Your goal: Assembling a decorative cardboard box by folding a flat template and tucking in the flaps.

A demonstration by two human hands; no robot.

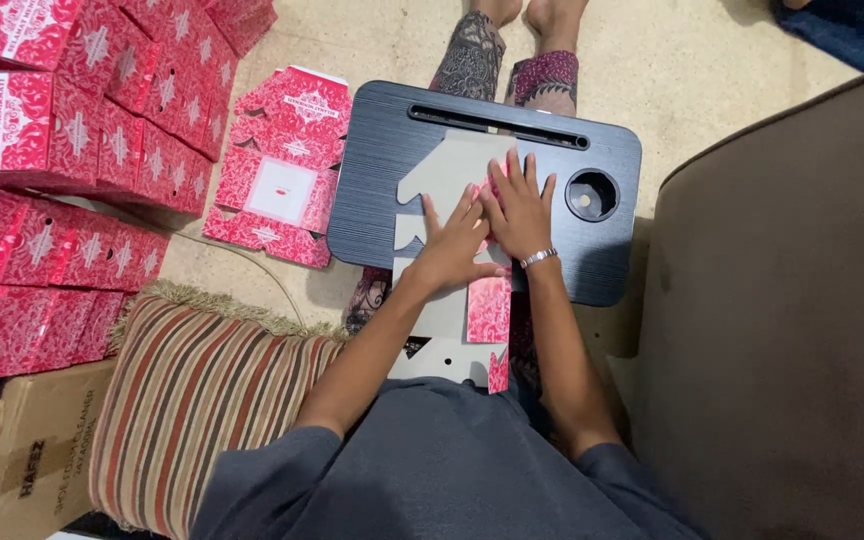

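A flat box blank [449, 172], grey on the upper side and red-patterned underneath, lies across a black lap tray [377, 185]. My left hand [452, 245] presses flat on a folded red flap at the blank's middle. My right hand [519, 208], with a metal bracelet at the wrist, presses beside it, fingers spread on the same fold. A red-patterned flap [489, 310] sticks out below my hands, toward my lap. Neither hand grips anything; both push down with open palms.
Stacks of assembled red patterned boxes [62, 150] fill the left side. A pile of flat red blanks [282, 170] lies on the floor beside the tray. A striped cushion [192, 400] and a cardboard carton [22, 460] sit at lower left. A brown sofa [782, 320] stands to the right.
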